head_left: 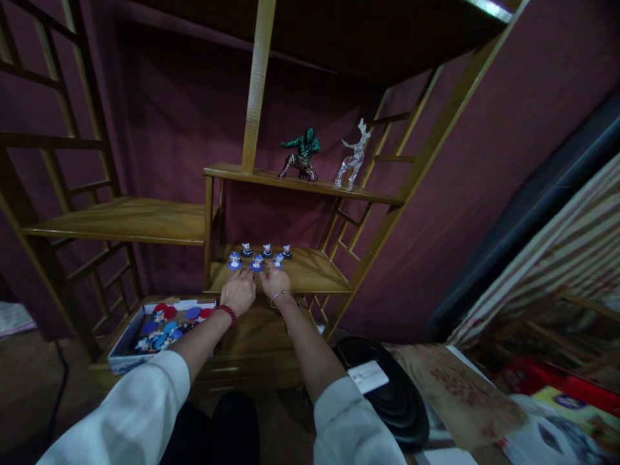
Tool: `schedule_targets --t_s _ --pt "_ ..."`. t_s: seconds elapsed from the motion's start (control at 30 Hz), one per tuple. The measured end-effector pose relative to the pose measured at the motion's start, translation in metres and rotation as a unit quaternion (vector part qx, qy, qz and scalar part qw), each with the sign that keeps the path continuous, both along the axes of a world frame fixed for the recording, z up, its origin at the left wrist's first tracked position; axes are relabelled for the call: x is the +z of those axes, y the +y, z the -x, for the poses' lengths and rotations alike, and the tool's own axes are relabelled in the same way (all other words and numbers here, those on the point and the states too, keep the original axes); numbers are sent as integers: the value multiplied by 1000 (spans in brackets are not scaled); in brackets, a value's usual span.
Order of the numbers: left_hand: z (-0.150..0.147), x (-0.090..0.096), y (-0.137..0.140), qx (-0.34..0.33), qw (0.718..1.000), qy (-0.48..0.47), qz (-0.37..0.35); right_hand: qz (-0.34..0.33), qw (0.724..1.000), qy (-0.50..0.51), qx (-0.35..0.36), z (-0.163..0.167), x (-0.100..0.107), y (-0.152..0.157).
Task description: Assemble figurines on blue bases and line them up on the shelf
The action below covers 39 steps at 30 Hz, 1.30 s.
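On the small wooden shelf (310, 279) stand several figurines in two rows. The front row has purple-and-white figurines on round purple bases: a left one (235, 261), a middle one (256, 262) and a right one (278, 260). Behind them stand black-and-white figurines (267, 250) on dark bases. My left hand (239, 290), with a red bead bracelet, reaches to the front of the middle purple figurine, fingers stretched out and partly apart. My right hand (275, 282), with a metal bangle, has its fingers bent at that figurine's right side; their tips are small and partly hidden.
An open box (126, 336) of colourful figurines and discs is at lower left. Above, a green crouching figure (305, 154) and a clear deer figurine (354, 158) stand on the upper shelf (227, 170). A black ridged object (402, 413) with a white card lies at right.
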<state>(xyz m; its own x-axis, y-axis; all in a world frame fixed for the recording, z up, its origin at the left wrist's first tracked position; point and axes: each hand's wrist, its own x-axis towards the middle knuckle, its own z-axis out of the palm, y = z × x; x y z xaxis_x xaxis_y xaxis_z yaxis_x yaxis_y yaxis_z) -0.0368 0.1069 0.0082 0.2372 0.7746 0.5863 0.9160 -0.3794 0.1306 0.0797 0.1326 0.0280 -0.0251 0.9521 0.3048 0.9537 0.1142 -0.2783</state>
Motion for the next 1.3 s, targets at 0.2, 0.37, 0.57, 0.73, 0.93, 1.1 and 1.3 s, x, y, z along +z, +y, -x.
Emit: schedule_targets --t_s 0.2,0.37,0.57,0.73,0.93,1.1,1.3 --pt "1 -1 0 -1 1000 0 -1 -22 1000 -16 6 -7 0 -12" --pt "2 -4 0 -1 1000 8 -16 -54 998 14 18 -7 -6 -12" --pt "2 -2 -2 -8 1000 12 -8 -83 987 134 -30 -25 -9 -8" --pt "1 2 -4 -12 1000 3 2 -97 984 125 -79 -37 -6 5" --pt "1 3 -5 0 1000 17 -2 -23 993 95 -64 -34 1 28" --pt "0 2 -5 4 1000 20 -15 14 993 98 -61 -33 2 42" --pt "0 -1 -4 2 999 18 -29 4 995 89 -52 -36 -3 43"
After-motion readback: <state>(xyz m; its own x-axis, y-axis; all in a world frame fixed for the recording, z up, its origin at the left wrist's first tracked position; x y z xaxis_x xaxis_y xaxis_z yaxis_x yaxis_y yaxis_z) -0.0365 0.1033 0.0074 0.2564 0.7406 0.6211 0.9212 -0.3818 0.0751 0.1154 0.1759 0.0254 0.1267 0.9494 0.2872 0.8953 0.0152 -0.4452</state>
